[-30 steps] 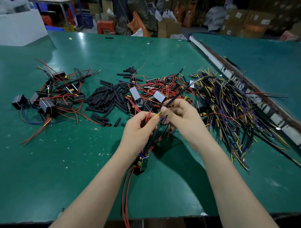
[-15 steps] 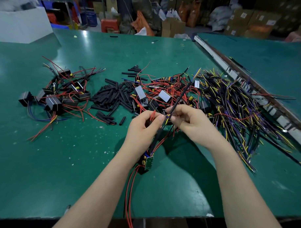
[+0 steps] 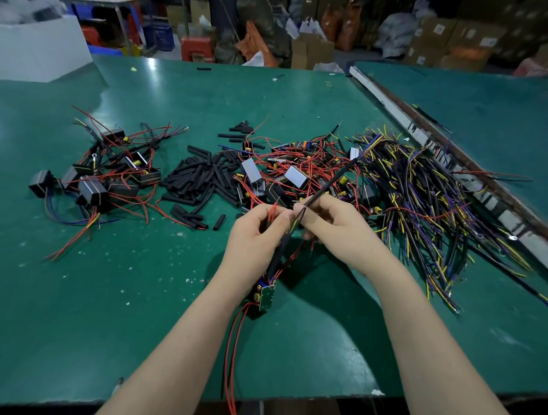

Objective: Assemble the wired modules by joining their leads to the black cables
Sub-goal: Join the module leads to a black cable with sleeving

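Two hands meet above the table [image 3: 114,306]: left hand [image 3: 255,236] pinches red leads [image 3: 272,211], module [image 3: 265,296] dangling; right hand [image 3: 335,223] pinches black cable [image 3: 328,183]. Probably light, floppy; grip near the tips.

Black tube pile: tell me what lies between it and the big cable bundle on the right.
In the head view, a tangle of red-wired modules lies between the black tube pile and the cable bundle.
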